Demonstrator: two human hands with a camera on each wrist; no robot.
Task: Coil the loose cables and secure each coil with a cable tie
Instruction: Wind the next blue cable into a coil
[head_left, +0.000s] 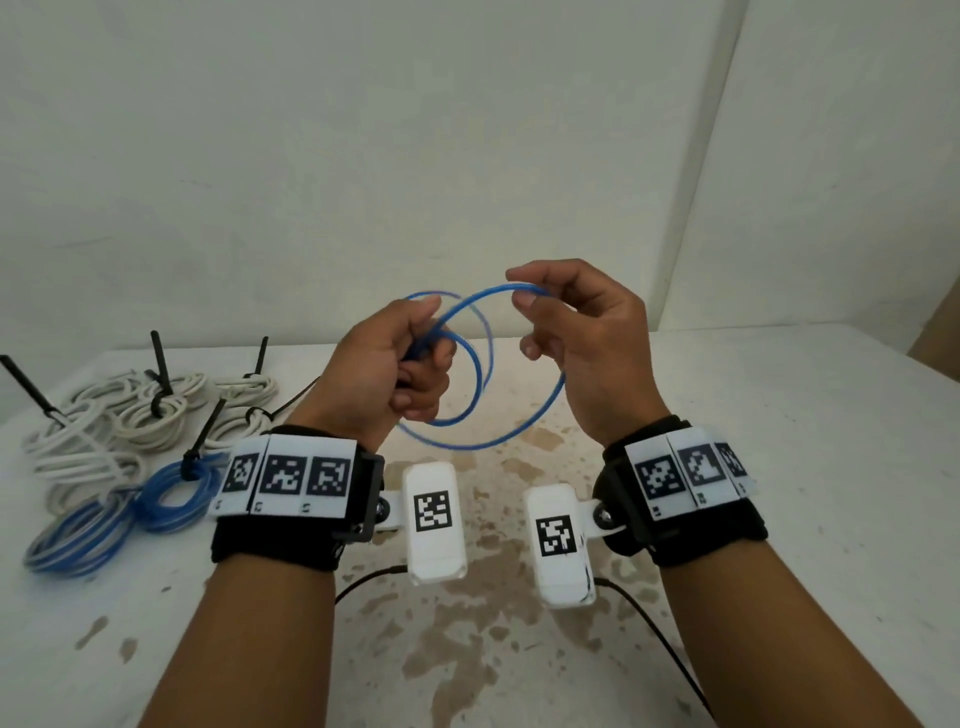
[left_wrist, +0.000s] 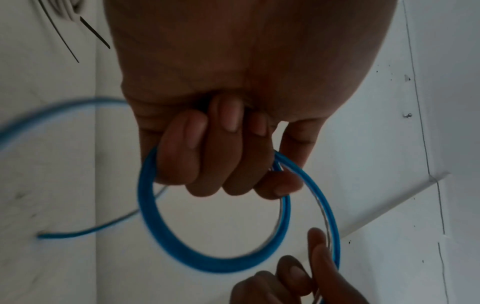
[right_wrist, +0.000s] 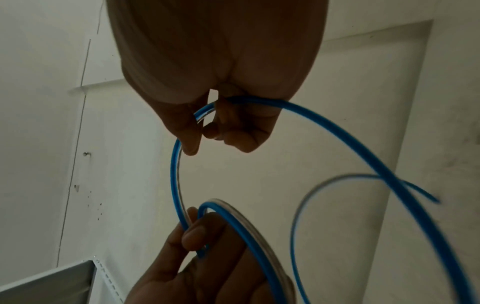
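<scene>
The left hand (head_left: 395, 358) is gripping the cable's (head_left: 540, 415) loops; the right hand (head_left: 576, 332) is pinching one. A loosening grip could spring them apart.

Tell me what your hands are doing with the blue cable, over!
Left hand grips the gathered loops of blue cable. Right hand pinches the next loop. No tie on it yet. Finished coils sit off left, nothing in the way.
</scene>
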